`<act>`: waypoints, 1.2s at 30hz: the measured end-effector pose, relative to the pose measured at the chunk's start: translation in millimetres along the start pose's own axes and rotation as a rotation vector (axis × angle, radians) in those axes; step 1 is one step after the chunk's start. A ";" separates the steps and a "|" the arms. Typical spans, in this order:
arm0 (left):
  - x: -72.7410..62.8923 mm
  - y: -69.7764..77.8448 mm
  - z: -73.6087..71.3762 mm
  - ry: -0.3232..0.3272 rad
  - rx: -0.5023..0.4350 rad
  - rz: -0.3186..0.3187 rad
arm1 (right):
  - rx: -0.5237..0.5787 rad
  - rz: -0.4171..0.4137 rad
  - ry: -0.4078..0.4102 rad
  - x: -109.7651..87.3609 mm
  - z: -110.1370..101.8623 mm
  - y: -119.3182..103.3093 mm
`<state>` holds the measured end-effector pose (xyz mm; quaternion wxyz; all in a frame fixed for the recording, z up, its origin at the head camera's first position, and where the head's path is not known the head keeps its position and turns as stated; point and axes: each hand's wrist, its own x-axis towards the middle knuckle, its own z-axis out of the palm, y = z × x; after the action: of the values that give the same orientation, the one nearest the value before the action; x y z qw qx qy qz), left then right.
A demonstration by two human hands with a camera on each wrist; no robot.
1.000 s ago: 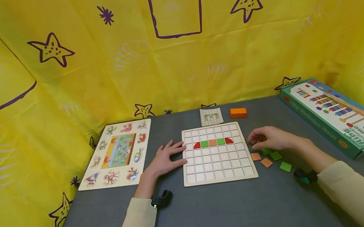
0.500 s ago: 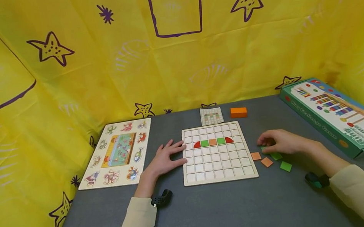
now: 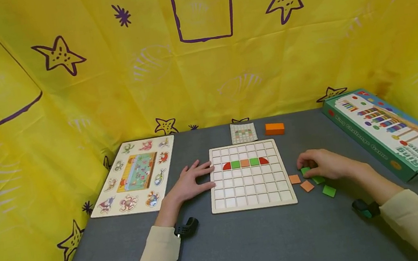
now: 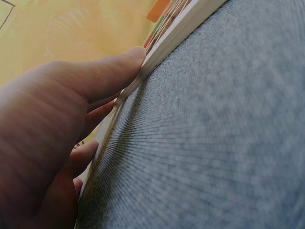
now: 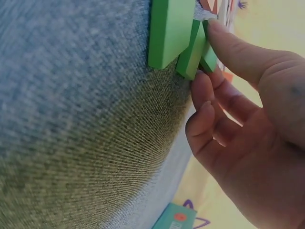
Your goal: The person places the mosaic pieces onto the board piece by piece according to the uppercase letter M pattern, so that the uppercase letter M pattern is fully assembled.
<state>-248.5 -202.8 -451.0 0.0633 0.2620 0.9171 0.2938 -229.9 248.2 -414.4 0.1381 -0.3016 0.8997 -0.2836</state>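
Note:
A white gridded board (image 3: 251, 192) lies flat on the table. Across one row sit red quarter-round pieces (image 3: 227, 166), green squares (image 3: 235, 164) and an orange square (image 3: 245, 163). My left hand (image 3: 192, 183) rests at the board's left edge, fingers spread and touching it; the left wrist view has the thumb (image 4: 114, 71) against that edge. To the board's right, my right hand (image 3: 324, 164) pinches a green square tile (image 3: 305, 171) between thumb and fingers. Two more green tiles (image 3: 329, 191) (image 5: 190, 52) lie close by, beside loose orange tiles (image 3: 307, 186).
A small pattern card (image 3: 243, 133) and an orange block (image 3: 274, 129) lie behind the board. On the left is a sea-animal picture board (image 3: 99, 208). A green game box (image 3: 371, 143) stands at the right. Yellow cloth (image 3: 202, 82) hangs behind the table.
My right hand has moved right, away from the board's edge, to the green tiles, and its fingers have closed on one. My left hand has stayed in place.

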 end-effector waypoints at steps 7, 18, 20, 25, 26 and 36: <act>-0.4 1.3 -0.2 -0.005 0.002 -0.012 | 0.017 0.007 -0.002 0.8 -2.2 -1.4; 0.4 1.6 -0.6 -0.003 0.007 0.001 | 0.061 0.038 -0.015 11.5 -17.1 -7.2; 0.0 1.1 -0.6 -0.002 0.010 0.000 | 0.065 0.036 0.000 16.9 -18.0 -11.7; -1.0 1.5 -1.2 0.005 0.007 -0.004 | 0.079 0.021 0.025 34.7 -15.1 -23.1; -0.9 1.6 -1.2 0.005 0.007 -0.005 | 0.086 0.014 0.026 38.6 -13.8 -25.1; -0.6 1.0 -1.0 -0.003 0.010 -0.014 | 0.101 -0.015 0.043 74.7 0.0 -45.1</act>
<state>-247.8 -203.0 -449.6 0.0655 0.2564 0.9203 0.2881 -267.2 172.1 -393.5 0.1315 -0.2948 0.8848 -0.3361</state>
